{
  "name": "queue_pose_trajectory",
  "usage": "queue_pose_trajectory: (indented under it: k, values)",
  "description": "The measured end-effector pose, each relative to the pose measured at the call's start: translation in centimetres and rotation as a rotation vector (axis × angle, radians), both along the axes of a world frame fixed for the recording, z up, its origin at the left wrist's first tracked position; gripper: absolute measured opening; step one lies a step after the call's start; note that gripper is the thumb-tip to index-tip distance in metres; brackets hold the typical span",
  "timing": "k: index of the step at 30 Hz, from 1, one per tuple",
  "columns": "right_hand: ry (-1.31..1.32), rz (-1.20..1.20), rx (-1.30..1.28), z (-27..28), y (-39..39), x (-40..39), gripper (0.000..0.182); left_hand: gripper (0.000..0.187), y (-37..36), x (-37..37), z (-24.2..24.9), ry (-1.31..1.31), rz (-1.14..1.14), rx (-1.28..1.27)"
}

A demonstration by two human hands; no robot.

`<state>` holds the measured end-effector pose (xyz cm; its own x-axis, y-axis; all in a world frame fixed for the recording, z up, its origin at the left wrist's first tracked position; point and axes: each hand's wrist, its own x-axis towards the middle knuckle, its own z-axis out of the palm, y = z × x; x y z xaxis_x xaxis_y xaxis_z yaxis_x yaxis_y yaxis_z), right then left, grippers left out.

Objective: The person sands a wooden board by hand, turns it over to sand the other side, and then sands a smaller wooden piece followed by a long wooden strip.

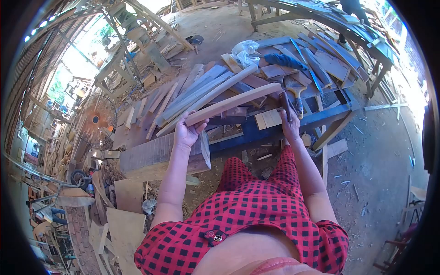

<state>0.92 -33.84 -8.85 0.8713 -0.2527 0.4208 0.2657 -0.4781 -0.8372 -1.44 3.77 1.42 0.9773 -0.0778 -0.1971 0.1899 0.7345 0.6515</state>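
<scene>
A pale, squared strip of wood (238,101) slants upward to the right across the middle of the view. My left hand (189,131) is closed round its near end, thumb and fingers on its sides. In my right hand (291,124) is a narrow dark brown piece (285,104), fingers wrapped along it. Its top overlaps the far end of the strip in this view; I cannot tell what kind of thing it is. Just right of that hand lies a paintbrush (298,87). A short pale wood block (268,119) rests below the strip.
Loose boards (201,94) cover the low workbench (321,114), with a clear plastic bag (246,51) and blue cloth (285,60) among them. A thick timber beam (160,151) lies at left. A fan (95,120) stands beyond it. Another table (316,20) holds planks.
</scene>
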Motion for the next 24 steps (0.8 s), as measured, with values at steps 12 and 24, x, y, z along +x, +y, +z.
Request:
queue_pose_trajectory:
  k: [12, 24]
  values:
    - [-0.29, -0.017, -0.23, 7.5, 2.9, -0.4, 0.048, 0.052, 0.7, 0.3, -1.9, -0.139, -0.001, -0.025]
    - [-0.305, 0.262, -0.586, 12.4, 16.1, -2.2, 0.058, 0.067, 0.4, 0.1, -2.1, -0.138, 0.042, 0.038]
